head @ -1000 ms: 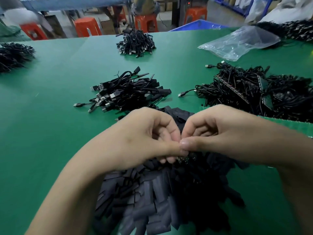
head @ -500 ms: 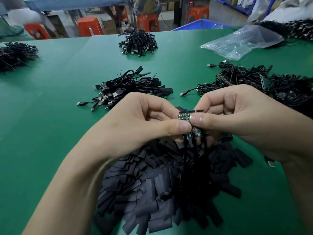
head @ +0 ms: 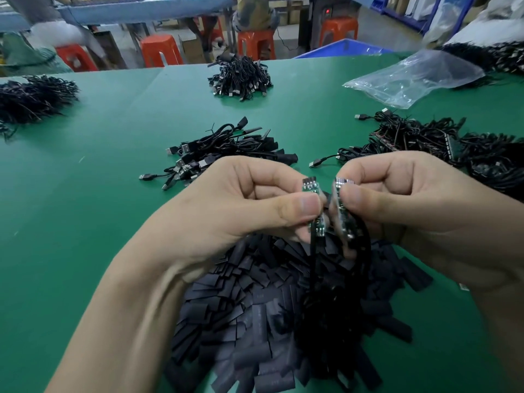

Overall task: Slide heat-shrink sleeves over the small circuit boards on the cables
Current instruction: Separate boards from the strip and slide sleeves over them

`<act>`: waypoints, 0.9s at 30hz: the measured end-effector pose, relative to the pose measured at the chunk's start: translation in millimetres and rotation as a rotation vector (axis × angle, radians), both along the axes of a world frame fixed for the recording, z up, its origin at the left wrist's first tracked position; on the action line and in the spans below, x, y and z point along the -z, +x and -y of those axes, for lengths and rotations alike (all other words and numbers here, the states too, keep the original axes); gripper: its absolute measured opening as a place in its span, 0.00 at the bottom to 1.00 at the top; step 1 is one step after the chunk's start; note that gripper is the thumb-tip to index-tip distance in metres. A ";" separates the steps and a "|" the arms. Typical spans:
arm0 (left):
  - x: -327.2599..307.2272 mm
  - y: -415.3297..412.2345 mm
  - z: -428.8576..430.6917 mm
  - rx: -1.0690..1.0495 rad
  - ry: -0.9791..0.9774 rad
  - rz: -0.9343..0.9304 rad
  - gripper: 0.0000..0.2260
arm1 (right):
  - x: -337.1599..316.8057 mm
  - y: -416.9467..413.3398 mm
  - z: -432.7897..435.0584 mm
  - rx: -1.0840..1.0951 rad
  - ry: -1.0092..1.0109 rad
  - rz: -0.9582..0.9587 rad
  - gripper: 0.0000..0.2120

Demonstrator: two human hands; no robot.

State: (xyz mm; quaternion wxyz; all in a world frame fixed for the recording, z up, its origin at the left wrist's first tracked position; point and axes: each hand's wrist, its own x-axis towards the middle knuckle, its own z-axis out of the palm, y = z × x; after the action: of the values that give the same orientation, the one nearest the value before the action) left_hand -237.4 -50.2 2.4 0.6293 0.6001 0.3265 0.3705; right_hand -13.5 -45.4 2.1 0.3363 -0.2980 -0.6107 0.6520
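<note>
My left hand (head: pixel 249 205) pinches a small green circuit board (head: pixel 311 186) between thumb and fingers, its black cable (head: pixel 313 262) hanging down. My right hand (head: pixel 402 199) pinches a second green circuit board (head: pixel 341 214), also with a black cable (head: pixel 365 251) drooping below. The two boards stand upright, a small gap apart, above a big heap of flat black heat-shrink sleeves (head: pixel 255 313) on the green table. Neither board has a sleeve on it.
A pile of sleeved cables (head: pixel 226 154) lies behind my left hand. A tangle of bare cables with boards (head: pixel 431 143) lies at the right. More cable bundles sit at the far centre (head: pixel 241 78) and far left (head: pixel 31 97). A clear plastic bag (head: pixel 411 78) lies at the back right.
Both hands rose from the sleeve heap with the boards. The boards, held together half a second ago, are now split apart, one in each hand.
</note>
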 end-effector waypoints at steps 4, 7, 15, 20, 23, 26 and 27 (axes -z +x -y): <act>-5.5 -12.9 -0.2 0.051 0.051 0.076 0.08 | -3.2 17.8 -1.0 -0.080 0.026 0.133 0.13; -10.4 -17.8 2.3 0.112 0.095 0.087 0.07 | -1.8 19.2 0.3 -0.246 0.015 0.327 0.09; 3.1 -4.4 -4.7 -0.082 0.003 -0.130 0.07 | 16.5 -0.4 -0.5 -0.284 0.192 0.857 0.23; 12.7 10.9 -8.5 -0.284 0.188 -0.201 0.08 | 11.7 -3.5 -4.7 -0.034 0.263 0.519 0.20; 13.0 3.4 -11.6 -0.280 0.298 -0.207 0.06 | 11.4 -4.2 -5.2 0.054 0.225 0.340 0.11; 18.9 -14.6 -21.3 -0.283 0.386 -0.534 0.09 | 5.5 1.7 -5.1 0.089 0.177 0.192 0.12; 23.8 -19.0 -25.2 -0.282 0.405 -0.751 0.10 | 3.7 3.8 -6.0 0.106 0.168 0.155 0.12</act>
State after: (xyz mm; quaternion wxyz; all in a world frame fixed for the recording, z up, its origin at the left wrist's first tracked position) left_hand -256.4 -25.0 -21.4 0.2805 0.7535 0.5319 0.2657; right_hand -9.7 -39.4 -1.7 0.3459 -0.3502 -0.6708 0.5548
